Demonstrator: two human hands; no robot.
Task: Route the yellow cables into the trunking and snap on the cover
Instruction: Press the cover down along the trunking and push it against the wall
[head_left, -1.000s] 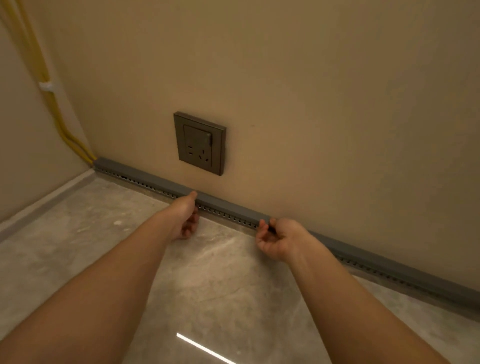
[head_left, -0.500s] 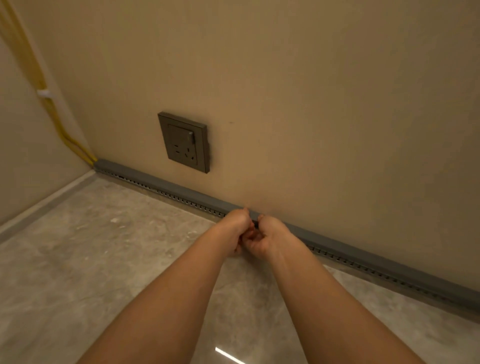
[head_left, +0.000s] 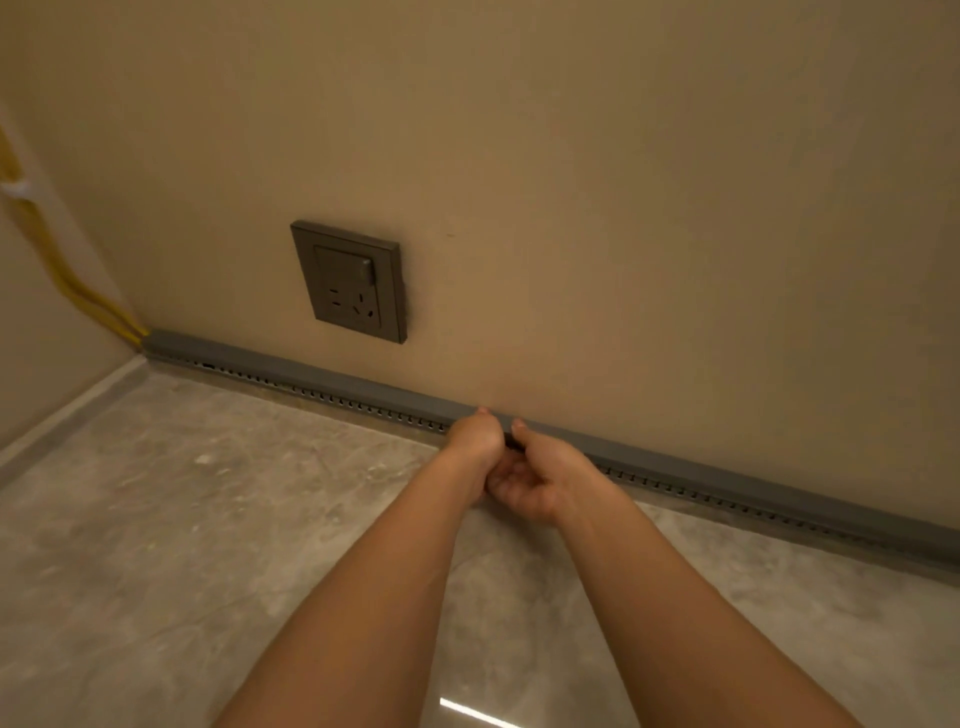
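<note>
A grey slotted trunking runs along the foot of the beige wall, with a grey cover sitting on top of it. Yellow cables come down the left corner and enter the trunking's left end. My left hand and my right hand sit side by side at the trunking's middle. Each hand grips the trunking with its thumb on the cover's top and its fingers curled beneath. The stretch of trunking under the hands is hidden.
A grey wall socket is mounted above the trunking, left of the hands. A white clip holds the cables on the corner. The marbled grey floor spreads in front, with a skirting strip along the left wall.
My left hand slid right along the trunking from below the socket until it met my right hand. The two hands have stayed together since half a second ago.
</note>
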